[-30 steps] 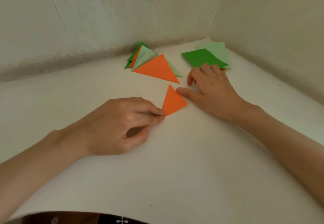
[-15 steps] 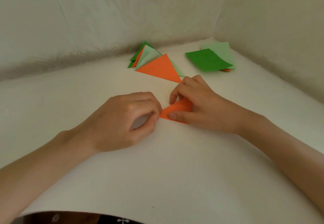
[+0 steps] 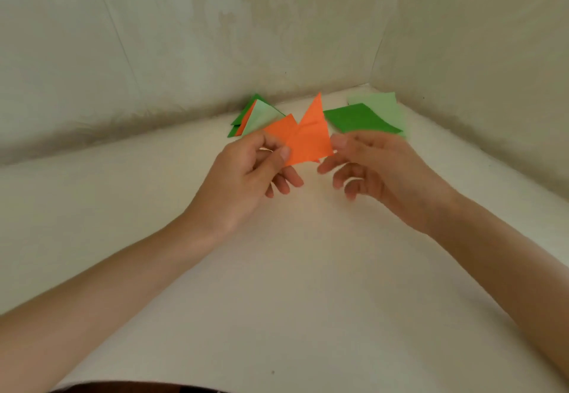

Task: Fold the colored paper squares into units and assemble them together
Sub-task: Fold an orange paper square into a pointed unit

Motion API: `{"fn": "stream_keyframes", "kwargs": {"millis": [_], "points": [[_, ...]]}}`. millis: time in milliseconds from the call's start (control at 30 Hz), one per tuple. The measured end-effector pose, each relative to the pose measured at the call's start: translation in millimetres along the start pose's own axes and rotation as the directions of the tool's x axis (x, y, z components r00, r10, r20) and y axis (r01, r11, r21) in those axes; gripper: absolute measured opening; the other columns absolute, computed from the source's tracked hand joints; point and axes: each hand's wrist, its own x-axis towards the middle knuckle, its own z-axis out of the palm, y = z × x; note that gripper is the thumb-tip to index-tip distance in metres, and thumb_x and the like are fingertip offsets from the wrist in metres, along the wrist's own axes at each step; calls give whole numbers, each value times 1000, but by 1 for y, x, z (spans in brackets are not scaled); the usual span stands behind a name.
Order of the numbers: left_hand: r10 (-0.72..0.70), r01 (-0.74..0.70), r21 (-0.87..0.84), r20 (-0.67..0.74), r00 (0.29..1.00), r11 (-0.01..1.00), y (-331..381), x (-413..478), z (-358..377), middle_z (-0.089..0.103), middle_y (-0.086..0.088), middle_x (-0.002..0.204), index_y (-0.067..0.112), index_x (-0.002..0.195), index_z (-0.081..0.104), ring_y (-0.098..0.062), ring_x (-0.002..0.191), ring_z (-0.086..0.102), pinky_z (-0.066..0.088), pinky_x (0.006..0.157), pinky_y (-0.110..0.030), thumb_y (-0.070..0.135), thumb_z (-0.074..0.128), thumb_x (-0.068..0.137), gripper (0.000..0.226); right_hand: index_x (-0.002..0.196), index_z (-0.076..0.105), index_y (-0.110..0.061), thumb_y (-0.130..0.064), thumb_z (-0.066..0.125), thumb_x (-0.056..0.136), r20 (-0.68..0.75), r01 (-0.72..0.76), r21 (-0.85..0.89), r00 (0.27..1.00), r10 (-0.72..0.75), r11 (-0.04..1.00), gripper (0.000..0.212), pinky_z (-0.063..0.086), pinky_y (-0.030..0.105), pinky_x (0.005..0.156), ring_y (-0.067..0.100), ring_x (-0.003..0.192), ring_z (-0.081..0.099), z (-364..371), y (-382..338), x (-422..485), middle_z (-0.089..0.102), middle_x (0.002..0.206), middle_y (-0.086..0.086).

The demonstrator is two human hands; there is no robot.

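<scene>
The orange paper [image 3: 311, 141] is held up off the table [image 3: 292, 269], between the two hands, with one sharp tip pointing upward and a crease running through its middle. The left hand [image 3: 246, 174] pinches its lower left corner: the thumb lies flat on the front face, the forefinger is behind, and the other fingers curl loosely under the paper. The right hand [image 3: 381, 167] is at the paper's right corner, with the thumb just beside the edge and the forefinger just below it. The blur hides whether they actually grip it, and the remaining fingers hang loose and apart.

Behind and to the left of the orange paper lies a pile of folded triangles [image 3: 255, 117] in dark green, pale green and orange. An orange piece [image 3: 280, 127] meets the paper's left edge in this view, and I cannot tell whether it belongs to the paper or the pile. Behind and to the right of the paper lie flat green squares [image 3: 360, 120], dark over pale. The walls [image 3: 184, 38] meet in a corner just behind those squares. Below the paper, and toward the person, the table is bare.
</scene>
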Motion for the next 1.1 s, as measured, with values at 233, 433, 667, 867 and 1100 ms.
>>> {"fn": "stream_keyframes", "kwargs": {"millis": [233,433,667,867,1100], "points": [[31,-32,9,110,993,999,-9,-6,7,67,2,62,8,81,52,-8,51,54,43,52,-20,14,44,97,19,88,64,-3,-7,63,83,62,-37,53,997,34,998,7,46,21,46,13,58,59,13,13,-5,67,74,8],[-40,53,-93,134,990,994,-4,-8,5,67,-3,61,2,82,57,-11,50,54,43,48,-21,19,36,99,32,77,65,-3,-8,60,83,34,-31,120,999,27,992,9,45,20,42,12,49,57,17,17,-7,65,65,9],[-156,181,-270,110,982,946,-3,-8,0,70,-12,67,2,86,59,-18,55,61,44,46,-21,21,38,98,30,75,63,-2,-7,60,86,-39,-4,99,999,8,995,13,46,19,43,12,47,57,17,18,-7,65,62,8],[-85,97,-58,180,980,994,-5,-8,3,71,-1,67,6,82,63,-9,56,63,43,49,-17,18,59,85,14,78,65,-2,-7,61,85,0,4,70,1000,-4,998,9,48,20,46,12,51,59,20,19,-9,66,63,7],[-118,136,-69,219,969,988,-4,-6,-2,70,-5,66,3,80,63,-9,53,58,44,50,-18,5,54,92,15,76,64,1,-8,63,84,44,-36,-26,998,37,999,12,51,21,49,15,51,63,10,12,-6,68,64,10]]}}
